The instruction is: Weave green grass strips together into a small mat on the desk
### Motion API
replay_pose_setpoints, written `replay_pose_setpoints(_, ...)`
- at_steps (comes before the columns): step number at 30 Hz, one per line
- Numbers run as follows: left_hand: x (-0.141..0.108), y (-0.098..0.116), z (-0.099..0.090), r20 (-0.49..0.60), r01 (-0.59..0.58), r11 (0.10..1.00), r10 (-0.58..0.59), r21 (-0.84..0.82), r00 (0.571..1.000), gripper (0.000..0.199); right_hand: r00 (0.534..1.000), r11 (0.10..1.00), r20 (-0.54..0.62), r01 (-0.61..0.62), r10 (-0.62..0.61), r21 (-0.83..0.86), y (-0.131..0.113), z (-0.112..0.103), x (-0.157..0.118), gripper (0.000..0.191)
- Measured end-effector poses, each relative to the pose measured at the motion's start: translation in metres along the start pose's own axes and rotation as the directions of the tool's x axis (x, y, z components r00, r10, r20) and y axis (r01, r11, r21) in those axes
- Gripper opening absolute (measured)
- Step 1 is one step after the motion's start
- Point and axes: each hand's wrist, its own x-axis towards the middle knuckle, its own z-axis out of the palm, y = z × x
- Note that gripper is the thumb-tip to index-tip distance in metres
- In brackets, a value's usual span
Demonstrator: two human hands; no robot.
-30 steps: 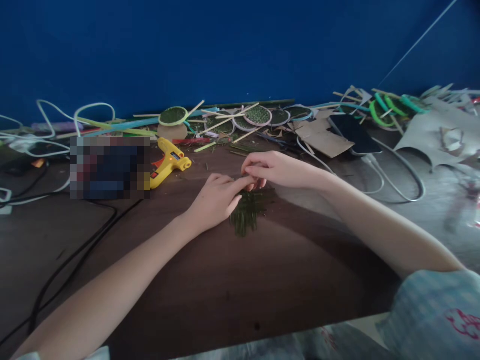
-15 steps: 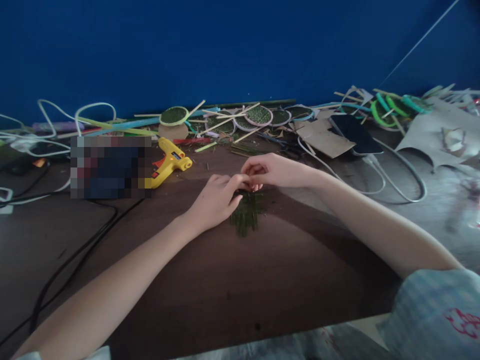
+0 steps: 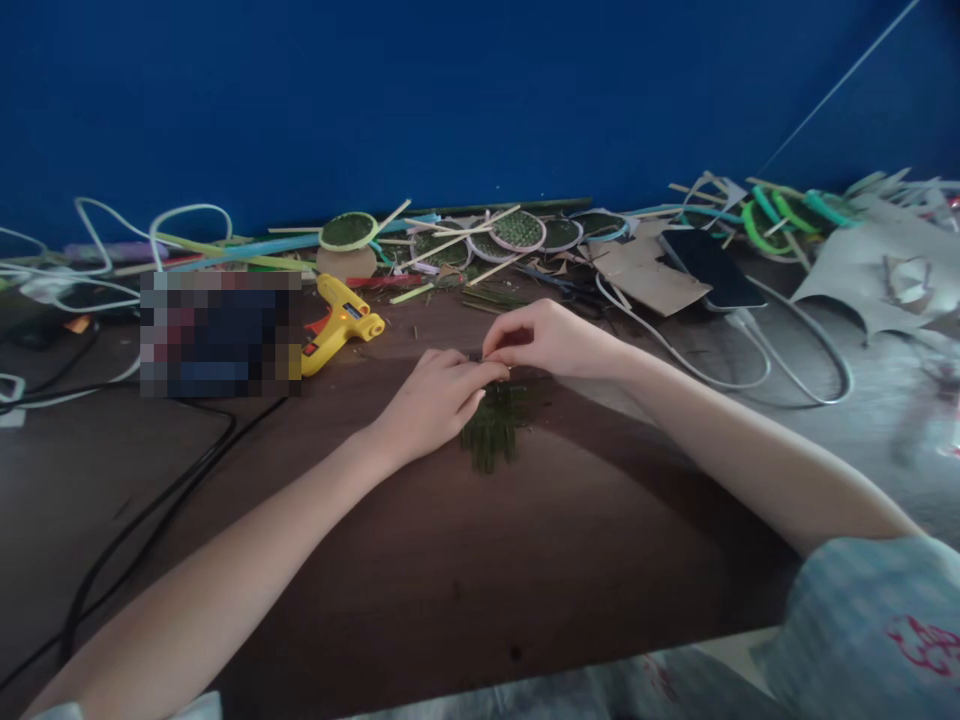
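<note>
A small mat of woven green leaf strips lies on the dark table, its loose ends pointing toward me. My left hand rests over the mat's left and far side, fingers stretched out and thumb apart, pressing on it. My right hand is at the mat's far edge, thumb and forefinger pinched together close to my left fingertips. What sits in that pinch is mostly hidden; it looks like a thin strip end of the mat.
A yellow glue gun lies left of my hands, beside a blurred-out patch. Round woven green discs and sticks line the blue wall. A phone with a white cable and cardboard lie right. Black cables cross the left side.
My right hand has lifted slightly and its fingers have straightened into a pinch. My left forefinger has stretched further right across the mat. The mat has stayed in place.
</note>
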Motion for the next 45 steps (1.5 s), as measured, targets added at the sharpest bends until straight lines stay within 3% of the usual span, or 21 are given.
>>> replay_pose_setpoints(8,0.001,0.002,-0.003,0.008,0.014,0.999,-0.013,-0.029,1.000,0.027,0.998,0.998,-0.061,0.013,-0.009,0.065,0.005,0.006,0.001,0.014)
replay_pose_setpoints(13,0.001,0.003,-0.004,0.016,0.045,0.997,-0.044,-0.055,0.999,0.025,0.999,0.998,-0.040,-0.009,0.012,0.067,0.006,0.006,0.001,0.017)
replay_pose_setpoints(22,0.002,0.003,-0.004,0.028,0.070,0.994,-0.068,-0.081,0.997,0.025,0.999,0.999,-0.051,0.001,0.001,0.040,0.001,0.003,-0.001,0.017)
replay_pose_setpoints(27,0.001,0.003,-0.004,0.012,0.054,0.995,-0.054,-0.078,0.998,0.025,0.996,0.997,-0.061,-0.070,0.068,-0.033,0.001,-0.008,0.000,0.019)
replay_pose_setpoints(31,0.001,0.003,-0.005,0.016,0.059,0.995,-0.058,-0.079,0.998,0.024,0.984,0.960,0.045,-0.156,0.171,-0.233,0.010,-0.014,0.000,0.015)
replay_pose_setpoints(35,0.002,0.003,-0.005,0.031,0.065,0.994,-0.063,-0.087,0.998,0.025,0.962,0.939,0.162,-0.166,0.222,-0.302,0.015,-0.014,-0.002,0.024)
replay_pose_setpoints(45,0.002,0.004,-0.004,0.033,0.086,0.991,-0.083,-0.103,0.996,0.024,0.964,0.935,0.147,-0.168,0.222,-0.311,0.013,-0.010,-0.003,0.018)
